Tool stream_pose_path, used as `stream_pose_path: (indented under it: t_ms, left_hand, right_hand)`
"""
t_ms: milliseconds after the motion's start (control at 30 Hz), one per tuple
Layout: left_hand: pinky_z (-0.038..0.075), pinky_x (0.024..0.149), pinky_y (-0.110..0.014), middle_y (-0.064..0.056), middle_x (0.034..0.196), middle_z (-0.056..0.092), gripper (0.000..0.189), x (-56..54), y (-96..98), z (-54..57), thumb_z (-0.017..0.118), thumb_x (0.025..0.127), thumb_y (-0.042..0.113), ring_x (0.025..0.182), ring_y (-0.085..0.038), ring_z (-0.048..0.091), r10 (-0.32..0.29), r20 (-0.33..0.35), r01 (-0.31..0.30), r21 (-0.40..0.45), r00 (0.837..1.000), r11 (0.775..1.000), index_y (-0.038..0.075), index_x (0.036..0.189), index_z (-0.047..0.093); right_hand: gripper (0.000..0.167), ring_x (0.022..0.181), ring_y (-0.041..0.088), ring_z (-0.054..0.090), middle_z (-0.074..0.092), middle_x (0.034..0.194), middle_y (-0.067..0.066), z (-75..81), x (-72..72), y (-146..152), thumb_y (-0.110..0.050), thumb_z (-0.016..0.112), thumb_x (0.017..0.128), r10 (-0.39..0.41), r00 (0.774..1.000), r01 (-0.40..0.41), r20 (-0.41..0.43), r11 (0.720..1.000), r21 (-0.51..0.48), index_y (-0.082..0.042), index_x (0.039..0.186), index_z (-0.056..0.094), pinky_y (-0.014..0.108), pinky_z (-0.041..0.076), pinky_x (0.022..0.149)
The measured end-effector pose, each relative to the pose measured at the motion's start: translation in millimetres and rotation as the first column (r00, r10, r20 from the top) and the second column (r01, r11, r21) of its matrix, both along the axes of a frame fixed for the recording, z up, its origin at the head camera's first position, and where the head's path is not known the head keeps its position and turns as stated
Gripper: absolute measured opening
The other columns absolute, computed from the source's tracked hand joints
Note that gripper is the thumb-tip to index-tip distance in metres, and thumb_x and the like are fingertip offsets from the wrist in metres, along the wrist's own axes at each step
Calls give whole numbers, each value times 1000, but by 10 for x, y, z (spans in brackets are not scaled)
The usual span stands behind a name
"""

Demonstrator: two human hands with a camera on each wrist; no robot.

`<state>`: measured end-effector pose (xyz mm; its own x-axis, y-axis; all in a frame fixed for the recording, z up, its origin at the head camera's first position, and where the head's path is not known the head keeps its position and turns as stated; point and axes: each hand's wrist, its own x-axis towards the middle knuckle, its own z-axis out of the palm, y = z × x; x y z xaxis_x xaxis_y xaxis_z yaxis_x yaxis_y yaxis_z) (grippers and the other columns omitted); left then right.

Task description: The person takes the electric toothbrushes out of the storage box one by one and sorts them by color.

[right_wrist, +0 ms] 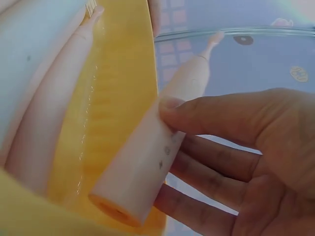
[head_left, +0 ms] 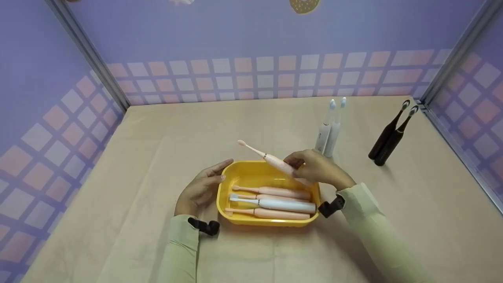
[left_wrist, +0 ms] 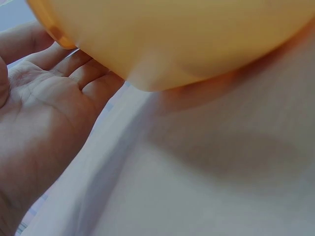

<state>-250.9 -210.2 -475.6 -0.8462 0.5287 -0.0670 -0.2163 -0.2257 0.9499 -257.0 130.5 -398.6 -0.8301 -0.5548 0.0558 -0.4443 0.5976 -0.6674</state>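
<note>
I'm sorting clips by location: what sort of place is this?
Probably a staged booth: printed purple walls meet at metal posts around a pale table.

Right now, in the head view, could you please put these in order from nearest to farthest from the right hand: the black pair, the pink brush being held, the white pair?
From the right hand:
1. Pink brush: held in its fingers, above the tray.
2. White pair: just behind the hand.
3. Black pair: off to the right.
</note>
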Motion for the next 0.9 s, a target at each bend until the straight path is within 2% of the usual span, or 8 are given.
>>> stream_pose_path:
  t_ms: [233, 433, 700, 900]
  left_hand:
    - [44, 106, -34, -15, 146, 41, 57, -1, 1, 10, 41, 97, -3, 129, -26, 48, 2, 2, -2, -11, 1000, 1000, 2, 152, 24]
    - [43, 107, -35, -16, 149, 38, 58, 4, -5, 7, 40, 97, -4, 130, -27, 47, -4, 12, 4, -7, 1000, 1000, 3, 152, 23]
    - [42, 108, -36, -13, 149, 40, 58, 0, -14, -5, 40, 97, -5, 130, -26, 48, -12, 16, 12, 18, 1000, 1000, 2, 152, 23]
    - [41, 109, -36, -13, 148, 42, 58, -13, -9, -11, 41, 97, -5, 131, -26, 48, -4, 15, 4, 19, 1000, 1000, 2, 152, 24]
  right_hand:
    - [34, 92, 27, 66, 71, 100, 14, -11, 49, 76, 2, 67, 81, -46, 998, 40, -45, 991, -126, 1, 115, 68, 50, 53, 87]
    - [36, 94, 25, 66, 71, 103, 12, -35, 91, 143, -1, 68, 83, -127, 991, 114, -51, 971, -211, -1, 119, 66, 46, 51, 91]
    - [35, 91, 23, 67, 71, 102, 12, -64, 133, 224, 1, 71, 82, -184, 966, 120, -180, 940, -320, 1, 117, 66, 44, 55, 83]
    - [36, 93, 25, 65, 69, 101, 15, -65, 169, 270, 2, 72, 81, -246, 951, 164, -189, 915, -368, 4, 117, 64, 38, 58, 80]
